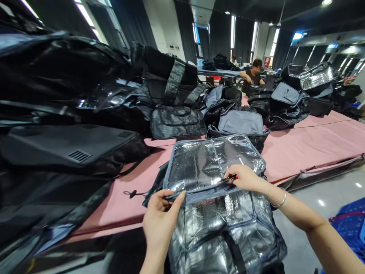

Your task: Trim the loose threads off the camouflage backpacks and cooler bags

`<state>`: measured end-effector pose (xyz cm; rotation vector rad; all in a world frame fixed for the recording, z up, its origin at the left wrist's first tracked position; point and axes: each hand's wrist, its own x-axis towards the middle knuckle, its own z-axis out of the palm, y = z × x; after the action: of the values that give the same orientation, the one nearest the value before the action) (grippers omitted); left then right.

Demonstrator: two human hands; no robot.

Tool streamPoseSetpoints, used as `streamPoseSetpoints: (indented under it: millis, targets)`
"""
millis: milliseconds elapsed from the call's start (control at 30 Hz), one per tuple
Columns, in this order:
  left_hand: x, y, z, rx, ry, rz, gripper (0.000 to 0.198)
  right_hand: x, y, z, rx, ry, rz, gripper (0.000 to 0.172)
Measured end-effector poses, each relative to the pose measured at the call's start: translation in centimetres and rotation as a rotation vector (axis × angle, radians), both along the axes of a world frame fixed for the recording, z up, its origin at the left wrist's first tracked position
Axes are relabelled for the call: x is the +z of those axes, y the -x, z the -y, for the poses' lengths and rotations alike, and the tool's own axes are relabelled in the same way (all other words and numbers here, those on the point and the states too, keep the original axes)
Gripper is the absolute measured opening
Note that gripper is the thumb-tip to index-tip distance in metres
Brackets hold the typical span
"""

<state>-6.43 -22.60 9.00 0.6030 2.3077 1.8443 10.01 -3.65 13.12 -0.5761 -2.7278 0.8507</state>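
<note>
A bag with a shiny silver lining [216, 224] lies unfolded in front of me, its silver-lined lid [211, 161] laid back on the table. Where lid and body meet runs a grey-blue edging. My left hand [164, 213] pinches that edging between thumb and fingers at the left end. Over the right part of the seam, my right hand [242, 178] is closed around small thread snips [228, 179], dark with a bit of red. The blade tips are close to the lining; whether they touch it I cannot tell. A black cord with a toggle [132, 194] sticks out at the left.
Large piles of black bags [62, 76] rise on the left. A camouflage bag [178, 122] and an opened grey-lined bag [241, 122] stand behind. The table has a pink cover [313, 142]. A blue crate [349, 224] is at lower right. Further back sits another person [253, 76].
</note>
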Motion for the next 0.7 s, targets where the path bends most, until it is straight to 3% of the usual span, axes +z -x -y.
streamPoseSetpoints:
  millis: [167,333,467,700]
  targets:
    - [0.2,-0.7,-0.1,-0.016,-0.017,-0.030,0.040,-0.9,2.8,3.5,0.129,-0.186,-0.121,0.033]
    - [-0.8,-1.3,1.0,-0.055,-0.084,-0.099,0.032,-0.6,5.8,3.9,0.124,-0.049,0.028,0.021]
    - [-0.7,-1.8,1.5,-0.049,0.070,-0.293,0.027,-0.4,6.8,2.8,0.126,0.040,0.066,0.005]
    - [0.4,-2.0,0.6,-0.052,0.267,-0.419,0.028,-0.3,6.8,2.8,0.137,0.048,0.049,0.003]
